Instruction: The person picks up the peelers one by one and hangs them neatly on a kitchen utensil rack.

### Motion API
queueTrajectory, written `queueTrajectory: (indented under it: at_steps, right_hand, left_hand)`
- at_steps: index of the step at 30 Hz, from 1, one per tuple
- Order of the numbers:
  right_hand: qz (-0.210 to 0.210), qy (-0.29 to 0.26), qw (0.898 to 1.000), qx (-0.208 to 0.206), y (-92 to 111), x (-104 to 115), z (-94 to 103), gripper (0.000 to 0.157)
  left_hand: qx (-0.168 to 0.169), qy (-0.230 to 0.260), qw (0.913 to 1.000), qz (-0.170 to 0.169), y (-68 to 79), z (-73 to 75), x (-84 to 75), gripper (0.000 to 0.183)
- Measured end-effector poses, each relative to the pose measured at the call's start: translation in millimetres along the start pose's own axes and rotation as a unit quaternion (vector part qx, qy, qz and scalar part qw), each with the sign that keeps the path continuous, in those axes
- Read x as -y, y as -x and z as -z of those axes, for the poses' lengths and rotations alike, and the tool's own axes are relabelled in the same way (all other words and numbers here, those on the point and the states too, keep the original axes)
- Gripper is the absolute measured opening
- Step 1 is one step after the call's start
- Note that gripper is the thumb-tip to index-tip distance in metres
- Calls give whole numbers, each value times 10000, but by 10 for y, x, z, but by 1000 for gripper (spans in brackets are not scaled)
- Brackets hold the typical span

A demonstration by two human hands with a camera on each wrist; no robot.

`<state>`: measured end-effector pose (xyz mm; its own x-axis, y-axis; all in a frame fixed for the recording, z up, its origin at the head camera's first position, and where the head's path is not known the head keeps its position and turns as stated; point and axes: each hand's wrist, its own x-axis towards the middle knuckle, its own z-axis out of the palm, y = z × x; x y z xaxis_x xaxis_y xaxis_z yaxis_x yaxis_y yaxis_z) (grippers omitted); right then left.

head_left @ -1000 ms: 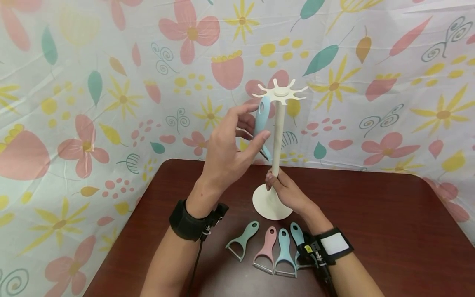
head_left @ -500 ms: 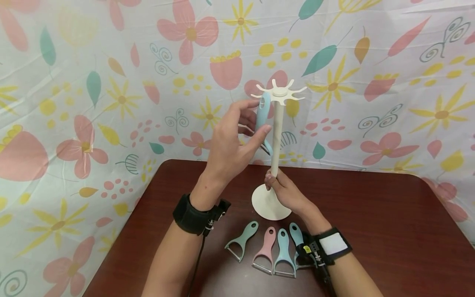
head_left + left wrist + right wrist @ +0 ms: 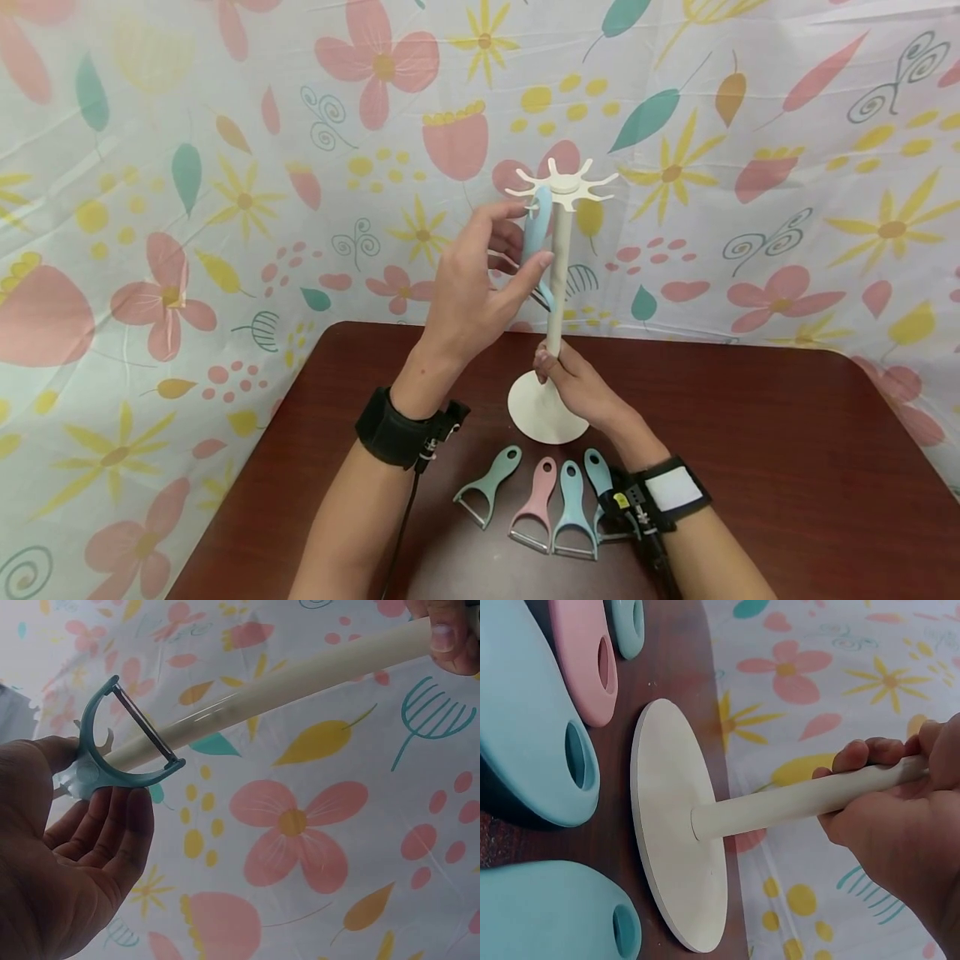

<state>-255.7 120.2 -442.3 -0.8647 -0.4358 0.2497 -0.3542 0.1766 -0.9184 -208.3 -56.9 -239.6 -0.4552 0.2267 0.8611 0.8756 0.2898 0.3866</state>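
Observation:
My left hand (image 3: 472,283) pinches a light blue Y-shaped peeler (image 3: 537,233) between thumb and fingers, blade end down. Its holed handle end is at one hook of the white stand's hook ring (image 3: 566,185), and a hook tip shows at the hole. In the left wrist view, the blade frame (image 3: 124,778) juts out past my fingertips, and the rest of the handle is hidden behind the palm. My right hand (image 3: 588,387) grips the lower part of the stand's white post (image 3: 560,275), fingers wrapped round it just above the round base (image 3: 679,832).
Several peelers lie on the dark wooden table (image 3: 750,450) before the base: a green peeler (image 3: 495,479), a pink peeler (image 3: 542,496), a light blue peeler (image 3: 573,500) and a blue peeler (image 3: 597,471) partly under my right wrist strap. A flowered cloth (image 3: 300,167) hangs behind.
My left hand has shifted slightly right with the peeler, bringing its handle hole onto the hook tip. My right hand has kept its grip on the post.

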Motion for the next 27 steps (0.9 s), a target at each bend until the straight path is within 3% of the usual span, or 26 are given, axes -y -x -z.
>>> queueTrajectory:
  at_steps: [2, 10, 19, 27]
  right_hand:
    - [32, 21, 10000, 30, -25, -103, 8, 28]
    - [84, -66, 9999, 124, -48, -151, 32, 31]
    - [147, -708, 9972, 201, -124, -209, 36, 40]
    - [221, -878, 9959, 14, -164, -220, -12, 47]
  left_hand:
    - [-10, -20, 10000, 25, 2, -3, 6, 45]
    - [-21, 45, 10000, -50, 6, -16, 46, 45]
    - [-7, -40, 9999, -141, 5, -9, 79, 46]
    - [1, -18, 9999, -139, 9, 5, 89, 46]
